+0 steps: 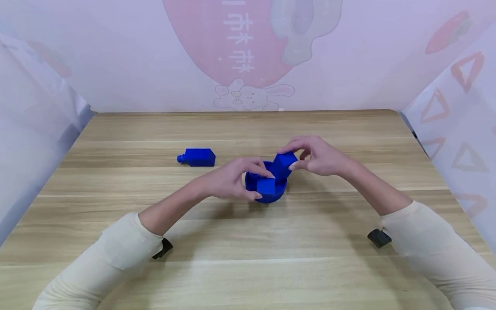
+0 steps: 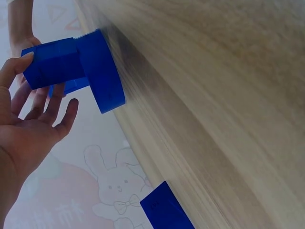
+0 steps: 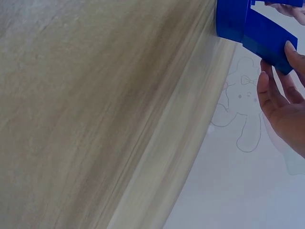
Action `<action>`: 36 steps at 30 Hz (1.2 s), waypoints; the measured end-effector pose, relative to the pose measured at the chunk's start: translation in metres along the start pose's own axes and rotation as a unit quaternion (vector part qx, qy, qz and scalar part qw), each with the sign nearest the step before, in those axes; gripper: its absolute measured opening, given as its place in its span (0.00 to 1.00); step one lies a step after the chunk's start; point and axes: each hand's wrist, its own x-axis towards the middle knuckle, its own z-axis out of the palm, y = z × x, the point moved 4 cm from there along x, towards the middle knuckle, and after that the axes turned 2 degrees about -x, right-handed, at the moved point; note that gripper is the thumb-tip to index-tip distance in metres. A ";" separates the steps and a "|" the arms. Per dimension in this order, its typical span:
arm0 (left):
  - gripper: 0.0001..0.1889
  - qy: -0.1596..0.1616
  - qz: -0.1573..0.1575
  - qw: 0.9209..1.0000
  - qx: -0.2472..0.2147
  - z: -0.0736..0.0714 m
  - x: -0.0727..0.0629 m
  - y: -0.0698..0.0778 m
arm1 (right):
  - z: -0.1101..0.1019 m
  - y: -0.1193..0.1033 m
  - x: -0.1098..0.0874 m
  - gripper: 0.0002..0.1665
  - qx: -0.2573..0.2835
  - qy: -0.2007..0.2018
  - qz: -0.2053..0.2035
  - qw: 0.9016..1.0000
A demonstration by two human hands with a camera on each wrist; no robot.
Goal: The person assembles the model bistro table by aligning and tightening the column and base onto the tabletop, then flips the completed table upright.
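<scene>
A round blue bowl (image 1: 267, 199) stands on the wooden table between both hands. My left hand (image 1: 234, 176) pinches a blue angular block (image 1: 266, 186) near its top between thumb and fingers; its lower end is down in the bowl. My right hand (image 1: 319, 157) grips a second blue angular block (image 1: 284, 165), which leans out over the far right side of the bowl. The right wrist view shows that block (image 3: 269, 43) tilted, its lower end at the bowl (image 3: 231, 19). The lower ends of both blocks are hidden inside the bowl.
A blue bottle (image 1: 199, 157) with an angular body lies on its side at the left, beyond my left hand, its narrow neck pointing left. A printed white curtain (image 1: 155, 77) stands along the table's back edge.
</scene>
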 end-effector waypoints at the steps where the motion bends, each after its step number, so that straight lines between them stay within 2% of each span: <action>1: 0.23 0.001 -0.001 1.000 0.000 0.000 0.000 0.000 | 0.000 0.000 0.000 0.21 -0.003 0.005 0.000 1.000; 7: 0.23 0.010 -0.011 1.000 0.008 0.001 0.000 -0.001 | 0.001 -0.002 0.001 0.22 -0.030 0.053 -0.015 0.998; 12: 0.23 0.007 -0.004 1.000 -0.016 0.000 0.000 -0.002 | 0.003 -0.008 0.001 0.21 -0.062 0.075 -0.022 0.995; 16: 0.24 0.006 -0.006 0.999 -0.031 0.000 0.000 -0.003 | 0.004 -0.009 0.001 0.21 -0.072 0.085 -0.019 0.994; 26: 0.24 0.010 -0.010 0.999 -0.034 -0.001 -0.001 -0.002 | 0.006 -0.010 0.000 0.22 -0.075 0.103 -0.001 0.992; 36: 0.24 0.002 -0.002 0.999 -0.044 0.000 -0.001 -0.004 | 0.008 -0.009 0.001 0.22 -0.059 0.100 0.010 0.993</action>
